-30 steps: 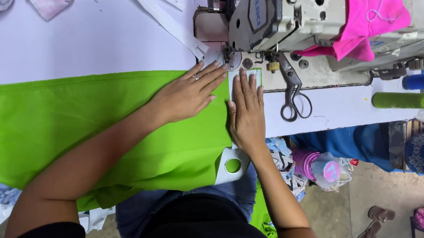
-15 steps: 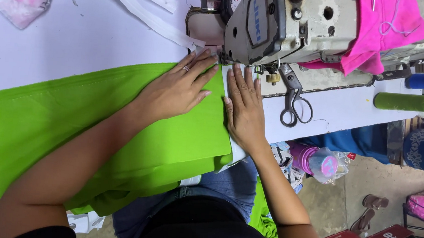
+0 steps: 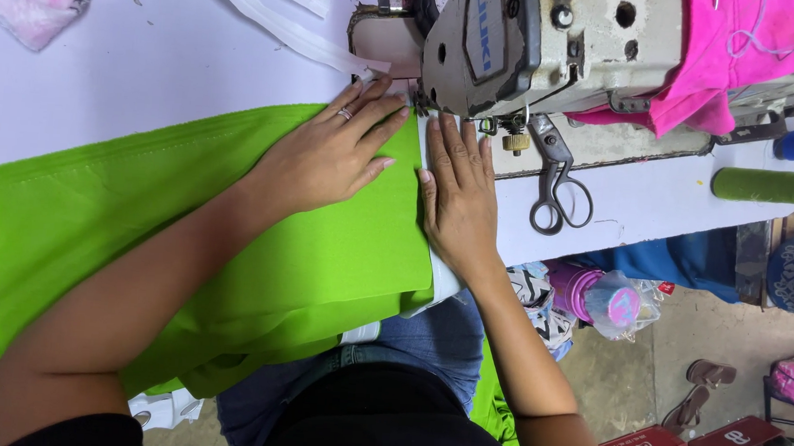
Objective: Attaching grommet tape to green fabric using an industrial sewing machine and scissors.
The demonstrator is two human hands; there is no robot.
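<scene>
Head view, seated person at sewing station. Lap in blue jeans [image 3: 426, 346] is showing nearest the camera, with a fold of the green fabric [image 3: 135, 233] hanging over the desk [image 3: 148, 57] edge onto it. Both forearms are reaching away from the body.

Left hand [image 3: 327, 153] is lying flat, palm down, on the green fabric, grip open, fingers spread and closing on nothing; a ring is showing on one finger. Fabric is spreading out leftward from this hand across the desk.

Right hand [image 3: 459, 195] is lying flat just right of the left hand, grip open, fingers straight and together, pressing along the fabric's right edge.

Just beyond both sets of fingertips, the sewing machine [image 3: 558, 48] head is standing; the needle area is hidden by the machine body. Scissors [image 3: 554, 178] are lying right of the right hand. Pink cloth [image 3: 726, 50] is draped on the machine beyond that. White strips [image 3: 272, 19] are lying beyond the left hand
</scene>
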